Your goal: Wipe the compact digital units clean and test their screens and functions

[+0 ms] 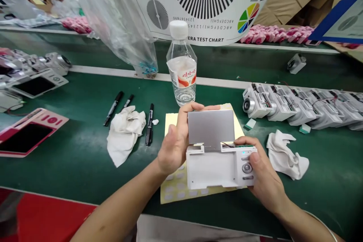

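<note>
A white camera body (212, 170) with buttons on its right side is tilted toward me above a yellow sticker sheet (170, 121). My right hand (266, 176) grips its right end, thumb beside the buttons, where a small blue light glows. From the top of the body rises a flat grey screen panel (211, 126), its plain side facing me. My left hand (177, 140) holds this panel at its left and upper edge, fingers behind it, thumb raised. Thin wires and a green circuit board edge show at the body's open top.
A water bottle (183, 72) stands behind the hands. White cloths (126, 132) and black markers (149, 124) lie left; another cloth (286, 155) lies right. Rows of white camera bodies (283, 106) line the right back; a pink-framed camera (31, 132) lies far left.
</note>
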A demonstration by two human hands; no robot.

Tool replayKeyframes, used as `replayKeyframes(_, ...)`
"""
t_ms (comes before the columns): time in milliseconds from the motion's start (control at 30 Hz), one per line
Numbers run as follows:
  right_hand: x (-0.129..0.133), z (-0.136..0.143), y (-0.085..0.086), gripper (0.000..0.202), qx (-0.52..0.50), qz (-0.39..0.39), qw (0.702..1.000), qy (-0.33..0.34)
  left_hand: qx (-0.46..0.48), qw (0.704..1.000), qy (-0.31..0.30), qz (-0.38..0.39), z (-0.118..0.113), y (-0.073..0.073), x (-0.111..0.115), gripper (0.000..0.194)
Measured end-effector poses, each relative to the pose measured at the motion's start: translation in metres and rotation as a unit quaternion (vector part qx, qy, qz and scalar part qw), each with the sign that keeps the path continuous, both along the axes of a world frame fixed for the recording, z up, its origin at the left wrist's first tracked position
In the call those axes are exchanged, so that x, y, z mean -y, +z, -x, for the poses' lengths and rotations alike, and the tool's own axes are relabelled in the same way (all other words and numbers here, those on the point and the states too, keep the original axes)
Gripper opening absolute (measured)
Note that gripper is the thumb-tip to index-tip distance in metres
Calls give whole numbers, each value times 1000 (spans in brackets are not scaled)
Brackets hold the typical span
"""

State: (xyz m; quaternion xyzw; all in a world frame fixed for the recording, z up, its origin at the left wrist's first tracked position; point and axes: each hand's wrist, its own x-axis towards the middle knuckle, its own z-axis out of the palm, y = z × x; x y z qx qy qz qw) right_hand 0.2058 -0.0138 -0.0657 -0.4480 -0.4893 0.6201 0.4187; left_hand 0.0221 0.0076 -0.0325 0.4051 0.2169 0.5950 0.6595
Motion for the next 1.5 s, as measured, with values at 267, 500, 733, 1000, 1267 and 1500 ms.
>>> replayKeyframes(267,-3,5,-2,30,-73,72,995,18,-14,1000,-20,-19,2,2,1,52)
replayKeyframes(500,-5,-1,-12,26,-41,-7,999,-6,-27,998,-31,-48,4,2,5,54)
replayKeyframes(733,2,8,6,29,-86,91,992,-10,-22,999,-33,-33,4,2,2,54)
replayKeyframes(1000,0,1,-4,27,-10,-54,999,-1,-52,998,14,-24,0,0,1,56)
replayKeyframes(1267,5,0,-10,26,47,-199,978,-26,-65,994,31,-82,-2,0,4,56)
replayKeyframes(1500,3,-1,-10,26,35,-163,986,-8,-88,992,16,-88,2,1,7,59)
